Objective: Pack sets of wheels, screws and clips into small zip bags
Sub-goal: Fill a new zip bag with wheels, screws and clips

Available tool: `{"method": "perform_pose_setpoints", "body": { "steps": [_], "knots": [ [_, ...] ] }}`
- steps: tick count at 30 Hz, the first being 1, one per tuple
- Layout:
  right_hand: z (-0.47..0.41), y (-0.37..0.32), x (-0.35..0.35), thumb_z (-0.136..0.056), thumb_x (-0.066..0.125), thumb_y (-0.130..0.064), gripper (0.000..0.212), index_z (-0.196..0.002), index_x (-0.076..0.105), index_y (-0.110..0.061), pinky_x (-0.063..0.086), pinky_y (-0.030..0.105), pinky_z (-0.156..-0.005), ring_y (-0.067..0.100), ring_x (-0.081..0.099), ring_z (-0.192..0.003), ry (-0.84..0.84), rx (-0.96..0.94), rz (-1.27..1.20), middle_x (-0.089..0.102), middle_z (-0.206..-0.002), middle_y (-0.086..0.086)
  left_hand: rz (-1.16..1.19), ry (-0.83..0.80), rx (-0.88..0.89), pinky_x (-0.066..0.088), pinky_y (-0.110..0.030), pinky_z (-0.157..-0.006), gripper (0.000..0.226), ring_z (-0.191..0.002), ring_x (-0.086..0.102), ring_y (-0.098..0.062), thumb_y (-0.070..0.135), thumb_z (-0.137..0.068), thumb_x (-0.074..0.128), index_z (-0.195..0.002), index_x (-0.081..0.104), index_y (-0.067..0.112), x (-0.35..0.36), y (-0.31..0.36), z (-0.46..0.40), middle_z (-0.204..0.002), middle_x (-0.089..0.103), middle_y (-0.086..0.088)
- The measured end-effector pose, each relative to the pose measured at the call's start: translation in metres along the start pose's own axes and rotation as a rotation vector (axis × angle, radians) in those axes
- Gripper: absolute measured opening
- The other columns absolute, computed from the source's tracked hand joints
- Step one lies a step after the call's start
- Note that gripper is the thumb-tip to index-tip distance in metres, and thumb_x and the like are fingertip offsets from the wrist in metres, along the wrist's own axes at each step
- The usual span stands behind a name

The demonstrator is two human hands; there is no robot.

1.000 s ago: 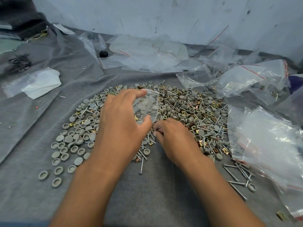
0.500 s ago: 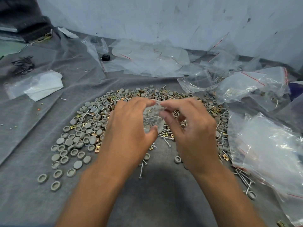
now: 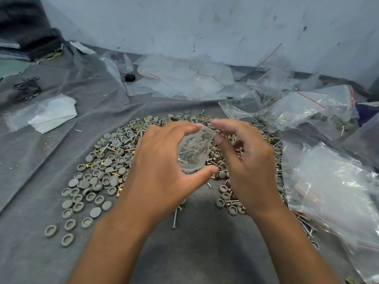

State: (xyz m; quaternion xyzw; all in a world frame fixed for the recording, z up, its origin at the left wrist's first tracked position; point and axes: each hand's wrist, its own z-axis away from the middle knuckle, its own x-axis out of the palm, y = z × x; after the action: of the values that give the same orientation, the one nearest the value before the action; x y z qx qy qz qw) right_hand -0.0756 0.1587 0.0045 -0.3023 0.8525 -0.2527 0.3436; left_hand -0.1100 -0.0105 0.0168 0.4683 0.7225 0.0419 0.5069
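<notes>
A small clear zip bag [image 3: 193, 149] with screws inside is held up above the parts pile. My left hand [image 3: 160, 167] grips it, fingers at its top rim and thumb under its bottom. My right hand [image 3: 244, 160] is at the bag's right side, its fingers curled, with index fingertip and thumb against the bag's upper right edge. Below lies a spread of grey wheels [image 3: 96, 181], brass clips [image 3: 120, 190] and long screws [image 3: 176, 219] on the grey cloth [image 3: 194, 253].
Filled and empty clear bags [image 3: 332, 191] pile up along the right side, more flat bags [image 3: 184, 80] at the back by the wall. A white folded bag [image 3: 51, 112] and black clips [image 3: 26, 89] lie at the left. A small black cap [image 3: 129, 77] sits further back.
My right hand rose from the pile to the bag's opening, and both hands lifted the bag slightly. It now stands more upright between them.
</notes>
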Motion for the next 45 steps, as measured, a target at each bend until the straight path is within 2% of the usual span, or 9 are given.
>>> {"method": "perform_pose_setpoints", "body": {
  "steps": [5,11,18,21,23,25,29,37,45],
  "knots": [
    [-0.002,-0.003,-0.013,-0.098,0.064,-0.027,0.010,-0.103,0.064,-0.035,0.052,0.035,-0.080,0.015,0.064,-0.095,0.011,0.044,-0.159,0.068,-0.098,-0.013,0.063,0.098,0.083,0.046,-0.032,-0.087,0.040,-0.088,0.052,-0.001,0.032,-0.081,0.074,-0.120,0.065,0.033,-0.004,0.003,-0.001,-0.119,0.062,0.023],
    [0.001,-0.004,-0.019,-0.100,0.061,-0.033,0.005,-0.101,0.066,-0.033,0.052,0.034,-0.078,0.018,0.065,-0.091,-0.011,0.054,-0.240,0.069,-0.097,-0.008,0.268,0.171,0.106,0.054,-0.045,-0.083,0.020,-0.090,0.070,-0.009,0.025,-0.084,0.076,-0.102,0.073,0.035,-0.009,0.009,-0.002,-0.103,0.073,0.024],
    [0.006,-0.008,-0.021,-0.099,0.060,-0.030,0.008,-0.098,0.066,-0.035,0.045,0.013,-0.071,0.000,0.057,-0.078,0.022,0.094,-0.477,0.065,-0.087,-0.014,0.711,0.264,-0.066,0.058,-0.019,-0.072,0.037,-0.088,0.074,-0.010,0.028,-0.069,0.090,-0.097,0.065,0.027,-0.012,0.015,-0.003,-0.093,0.077,0.008],
    [0.009,-0.008,-0.020,-0.096,0.060,-0.033,0.006,-0.092,0.065,-0.034,0.045,0.016,-0.071,0.004,0.055,-0.077,0.031,0.142,-0.527,0.061,-0.083,-0.013,0.841,0.235,-0.157,0.056,-0.016,-0.067,0.046,-0.082,0.075,-0.009,0.030,-0.062,0.093,-0.097,0.064,0.024,-0.014,0.016,-0.007,-0.088,0.078,0.006],
    [0.010,-0.009,-0.019,-0.094,0.061,-0.034,0.006,-0.091,0.065,-0.032,0.047,0.024,-0.073,0.011,0.057,-0.080,0.030,0.170,-0.563,0.063,-0.085,0.001,0.892,0.223,-0.214,0.056,-0.016,-0.065,0.048,-0.079,0.076,-0.010,0.032,-0.057,0.089,-0.097,0.064,0.024,-0.013,0.016,-0.008,-0.087,0.078,0.003],
    [0.010,-0.010,-0.019,-0.094,0.062,-0.033,0.007,-0.093,0.067,-0.028,0.050,0.025,-0.074,0.017,0.059,-0.082,0.030,0.179,-0.579,0.065,-0.088,0.011,0.904,0.216,-0.242,0.055,-0.015,-0.065,0.046,-0.079,0.075,-0.010,0.032,-0.058,0.086,-0.098,0.064,0.024,-0.013,0.016,-0.008,-0.086,0.078,0.002],
    [0.009,-0.009,-0.021,-0.095,0.063,-0.031,0.006,-0.096,0.069,-0.031,0.048,0.017,-0.072,0.005,0.060,-0.081,0.014,0.180,-0.578,0.066,-0.086,-0.010,0.887,0.194,-0.243,0.054,-0.015,-0.065,0.047,-0.081,0.075,-0.010,0.033,-0.061,0.087,-0.101,0.065,0.023,-0.012,0.014,-0.008,-0.087,0.078,0.002],
    [0.011,-0.011,-0.015,-0.098,0.058,-0.033,0.007,-0.096,0.064,-0.035,0.045,0.014,-0.069,0.001,0.056,-0.076,0.034,0.148,-0.490,0.062,-0.085,-0.014,0.754,0.195,-0.181,0.054,-0.017,-0.073,0.039,-0.086,0.074,-0.010,0.028,-0.070,0.087,-0.101,0.064,0.024,-0.007,0.012,-0.007,-0.089,0.078,0.005],
    [0.013,-0.014,-0.015,-0.098,0.062,-0.032,0.007,-0.100,0.068,-0.031,0.051,0.019,-0.075,0.007,0.065,-0.087,-0.043,0.176,-0.552,0.070,-0.095,-0.008,0.573,0.226,-0.121,0.050,-0.038,-0.080,0.035,-0.087,0.073,-0.010,0.035,-0.076,0.084,-0.102,0.062,0.032,-0.009,0.015,-0.005,-0.085,0.076,0.015]
  ]
}}
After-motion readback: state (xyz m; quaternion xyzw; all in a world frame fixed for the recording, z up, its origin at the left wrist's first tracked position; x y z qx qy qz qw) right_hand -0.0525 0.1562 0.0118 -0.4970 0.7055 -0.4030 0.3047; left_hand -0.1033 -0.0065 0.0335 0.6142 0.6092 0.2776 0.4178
